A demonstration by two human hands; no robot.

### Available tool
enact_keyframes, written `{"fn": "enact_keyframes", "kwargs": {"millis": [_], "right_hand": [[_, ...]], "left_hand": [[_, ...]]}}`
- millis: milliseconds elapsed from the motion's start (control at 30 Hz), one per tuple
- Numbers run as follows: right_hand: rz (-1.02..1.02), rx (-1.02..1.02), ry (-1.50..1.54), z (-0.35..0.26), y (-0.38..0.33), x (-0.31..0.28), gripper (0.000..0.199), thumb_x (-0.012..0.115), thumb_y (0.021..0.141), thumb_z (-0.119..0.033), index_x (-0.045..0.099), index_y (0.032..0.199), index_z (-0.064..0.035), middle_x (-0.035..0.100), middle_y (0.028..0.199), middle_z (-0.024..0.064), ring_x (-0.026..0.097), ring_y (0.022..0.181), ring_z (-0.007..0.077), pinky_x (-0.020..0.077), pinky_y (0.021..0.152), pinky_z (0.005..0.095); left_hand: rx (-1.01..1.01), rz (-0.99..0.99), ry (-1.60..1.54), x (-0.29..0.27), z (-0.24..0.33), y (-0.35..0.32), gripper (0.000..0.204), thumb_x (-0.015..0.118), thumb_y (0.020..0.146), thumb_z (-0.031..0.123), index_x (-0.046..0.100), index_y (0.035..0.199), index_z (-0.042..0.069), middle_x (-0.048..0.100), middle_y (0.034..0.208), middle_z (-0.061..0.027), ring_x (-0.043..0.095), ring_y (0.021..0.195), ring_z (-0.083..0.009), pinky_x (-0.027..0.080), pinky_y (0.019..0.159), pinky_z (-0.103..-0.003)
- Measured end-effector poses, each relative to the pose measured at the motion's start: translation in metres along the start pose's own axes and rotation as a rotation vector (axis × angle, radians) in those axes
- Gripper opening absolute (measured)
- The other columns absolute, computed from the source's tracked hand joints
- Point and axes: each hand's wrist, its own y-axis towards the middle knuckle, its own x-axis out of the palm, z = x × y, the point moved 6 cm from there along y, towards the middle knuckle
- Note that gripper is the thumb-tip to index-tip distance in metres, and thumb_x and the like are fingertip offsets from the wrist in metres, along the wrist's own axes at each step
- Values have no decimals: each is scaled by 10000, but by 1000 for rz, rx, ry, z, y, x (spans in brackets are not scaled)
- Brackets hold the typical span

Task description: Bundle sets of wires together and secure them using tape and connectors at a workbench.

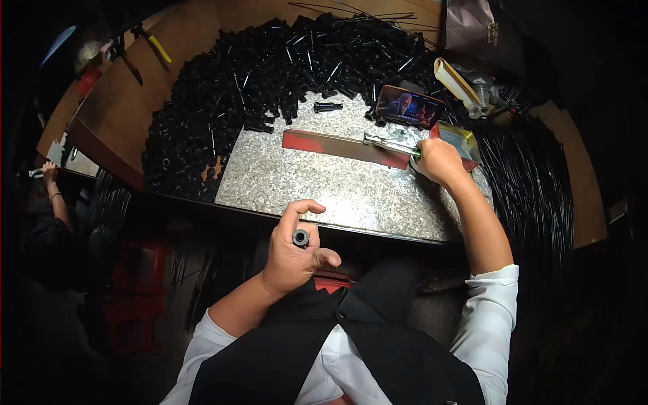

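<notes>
My left hand [291, 253] is in front of the table's near edge, palm up. Its curled fingers hold a short black tube [301, 237], open end facing up, while thumb and forefinger stand apart. At the right of the speckled stone slab, my right hand [440, 160] is closed round the green handle of a slim metal tool [388, 143], perhaps pliers; its exact kind is unclear. The tool's metal end lies over a long flat bar [327, 144] with red patches. Beyond the bar, a single black cylindrical part [328, 106] rests on the slab [270, 174].
A large heap of black tubular parts [270, 67] covers the back and left. A phone [410, 106] playing video leans behind the bar, near a red-and-yellow box [462, 145]. Thin black rods [526, 179] lie at right. At far left, a co-worker's hand [50, 173] shows.
</notes>
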Motion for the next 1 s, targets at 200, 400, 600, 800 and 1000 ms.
{"fn": "enact_keyframes", "kwargs": {"millis": [200, 400, 600, 800, 1000], "right_hand": [[69, 35, 102, -3, -12, -14, 229, 633, 728, -188, 670, 882, -22, 655, 863, 223, 629, 862, 382, 497, 787, 442], [162, 92, 192, 9, -14, -10, 169, 574, 717, -67, 650, 854, -7, 645, 861, 243, 624, 854, 401, 489, 774, 468], [381, 7, 239, 8, -31, -18, 65, 563, 770, -14, 524, 814, 14, 604, 817, 254, 575, 818, 442, 449, 707, 503], [357, -175, 1077, -94, -87, -44, 45, 553, 862, -23, 581, 885, 4, 547, 816, 118, 565, 764, 241, 461, 708, 342], [202, -411, 1486, -170, -125, -30, 91, 616, 860, -69, 603, 842, 20, 574, 849, 81, 578, 839, 177, 473, 749, 316]], "left_hand": [[-7, 7, -5, 1, -2, 2, 782, 795, 669, 443, 399, 1164, -15, 398, 540, 66, 396, 501, -9, 312, 485, -166], [3, 48, -54, 1, -3, 1, 714, 822, 663, 413, 440, 1122, 20, 364, 523, 73, 311, 512, 0, 243, 479, -171], [-7, 49, -49, 4, -3, 6, 715, 820, 666, 415, 441, 1125, 19, 374, 524, 72, 319, 513, -1, 254, 495, -166], [-8, 78, -11, 7, -6, 9, 741, 814, 663, 438, 433, 1133, 11, 405, 533, 54, 357, 524, -9, 301, 525, -165], [-40, 35, -13, 6, -15, 9, 784, 782, 679, 500, 406, 1167, 15, 500, 639, 29, 424, 580, -11, 369, 556, -164]]}}
